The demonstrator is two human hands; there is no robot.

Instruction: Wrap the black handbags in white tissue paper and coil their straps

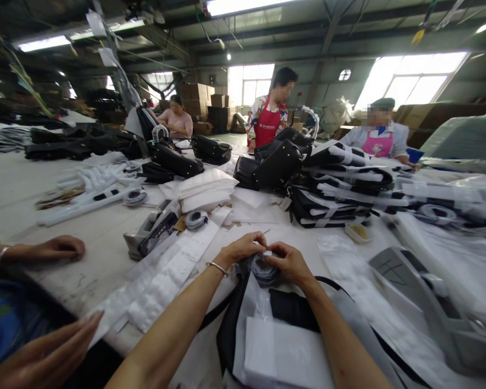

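Note:
My left hand [246,247], with a bracelet at the wrist, is closed in a pinch at a small white piece [268,253]. My right hand [290,261] pinches the same spot from the other side, thumb and fingertips together. Just under the fingers lies a grey coil [263,274], which looks like a strap rolled up in wrapping. It rests at the top of a black bag [294,308] that lies flat before me. A white sheet [283,351] and clear film cover part of the bag. My fingertips partly hide the small white piece.
Another person's hands [62,248] are at the left. Tape dispensers [152,229] stand left and right [425,302]. White packing strips [174,270] flank the bag. Black bags [271,165] and wrapped stacks [340,189] fill the far side, where several people work.

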